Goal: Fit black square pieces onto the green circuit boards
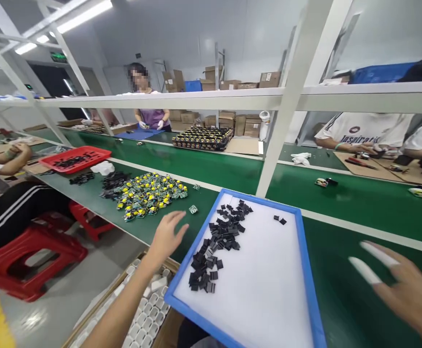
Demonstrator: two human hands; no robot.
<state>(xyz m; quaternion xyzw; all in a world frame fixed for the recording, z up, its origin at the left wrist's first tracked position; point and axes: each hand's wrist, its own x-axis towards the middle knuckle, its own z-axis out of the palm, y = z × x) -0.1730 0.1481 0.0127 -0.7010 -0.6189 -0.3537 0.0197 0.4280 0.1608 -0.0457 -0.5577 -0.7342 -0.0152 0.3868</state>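
green workbench [341, 263], white shelf [196, 100] above
left hand [167, 235], spread, hangs just beside a circuit board [193, 209]; right hand [401, 285], fingers apart, right of the blue-rimmed tray [269, 275] holding black pieces [227, 233].

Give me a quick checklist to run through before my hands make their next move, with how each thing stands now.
1. Left hand free: ok, fingers open, nothing seen in them.
2. Right hand free: ok, fingers apart, nothing seen between them; two wear white covers.
3. Loose board close by: ok, just beyond the left fingertips, apart from the pile.
4. Black pieces together: not ok, two lie apart on the tray's right side.
5. Tray wholly on the bench: not ok, its near end appears to overhang.
6. Loose board undamaged: cannot tell, too small.
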